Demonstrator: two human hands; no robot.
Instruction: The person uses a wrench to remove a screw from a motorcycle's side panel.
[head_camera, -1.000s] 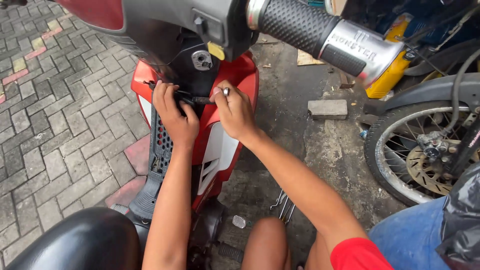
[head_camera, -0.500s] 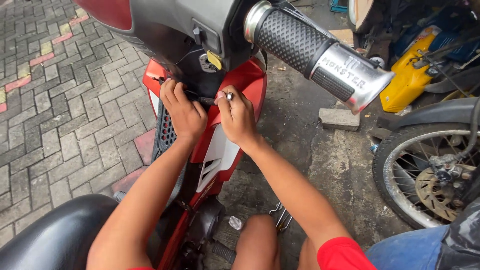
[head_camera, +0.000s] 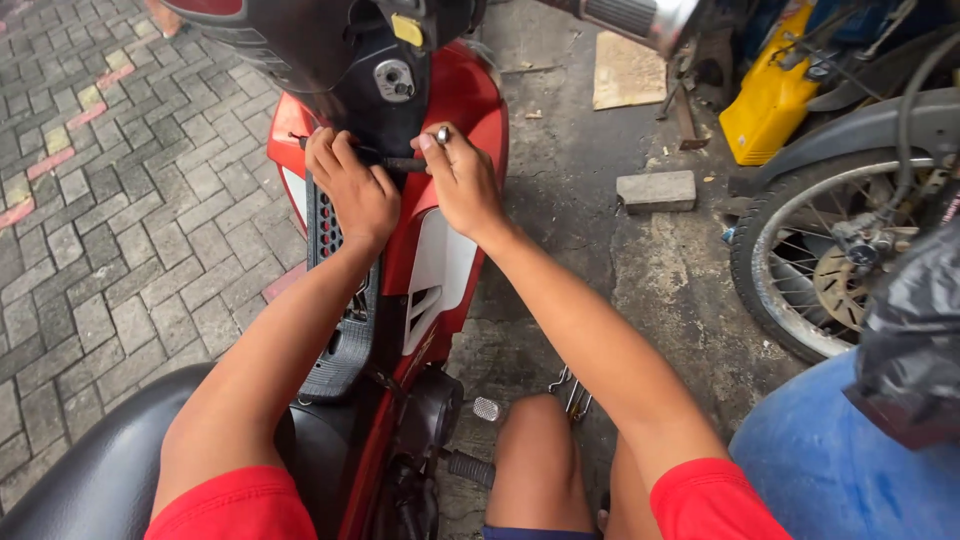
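Both hands work at the front of a red scooter (head_camera: 470, 110), just under its dark steering column. The left hand (head_camera: 350, 190) curls its fingers over the dark end of a thin rod-like tool (head_camera: 400, 162) and presses against the scooter's inner panel. The right hand (head_camera: 462, 180) grips the other end of the same tool, with the thumb and forefinger pinched near its small shiny tip. The tool lies roughly level between the two hands, right below the round key slot (head_camera: 393, 78).

Below the hands, the ribbed black footboard (head_camera: 340, 340) runs down toward the black seat (head_camera: 90, 460) at the lower left. A white patch (head_camera: 435, 270) marks the red side panel. The person's bare knee (head_camera: 535, 450) sits beside the scooter, close to a metal foot peg (head_camera: 486, 408) and some wrenches (head_camera: 572, 392) lying on the ground.

The grey handlebar grip (head_camera: 630, 15) juts out above, over the concrete floor. On that floor lie a grey brick (head_camera: 655, 190) and a flat piece of cardboard (head_camera: 628, 70). A yellow container (head_camera: 770, 95) stands farther right. A spoked wheel (head_camera: 840, 260) of another bike fills the right side, with a blue drum (head_camera: 830, 470) and a black bag (head_camera: 915, 340) near it. Paving stones (head_camera: 120, 230) cover the ground to the left.
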